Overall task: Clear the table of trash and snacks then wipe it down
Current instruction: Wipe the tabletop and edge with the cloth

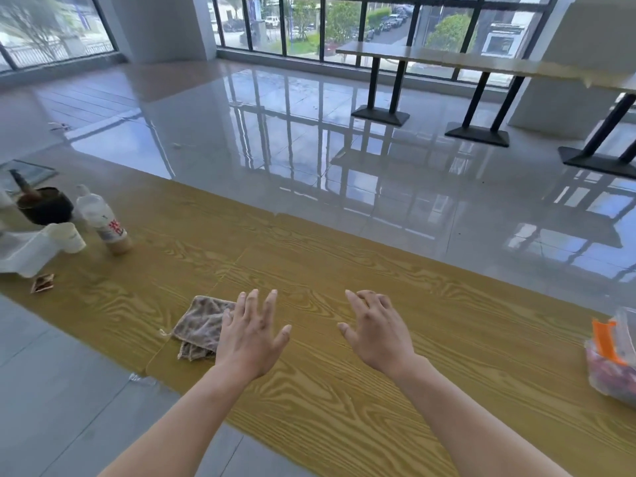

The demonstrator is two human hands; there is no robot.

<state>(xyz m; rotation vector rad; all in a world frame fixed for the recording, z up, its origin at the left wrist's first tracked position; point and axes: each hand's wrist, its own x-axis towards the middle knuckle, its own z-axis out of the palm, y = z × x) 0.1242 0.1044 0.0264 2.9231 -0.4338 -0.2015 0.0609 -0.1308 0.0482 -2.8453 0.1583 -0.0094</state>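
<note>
Both hands, left (251, 333) and right (377, 330), hovered spread and empty over the worktop (344, 270). The crumpled cloth (201, 327) beside the left looked soft and light; a bunching grip mid-fold should serve.

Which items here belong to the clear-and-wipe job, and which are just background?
Job items: cloth, bottle, black bowl, white cup, small wrapper, snack bag, wooden table; left hand and right hand open.

Background: far tables, windows, floor scraps.
</note>
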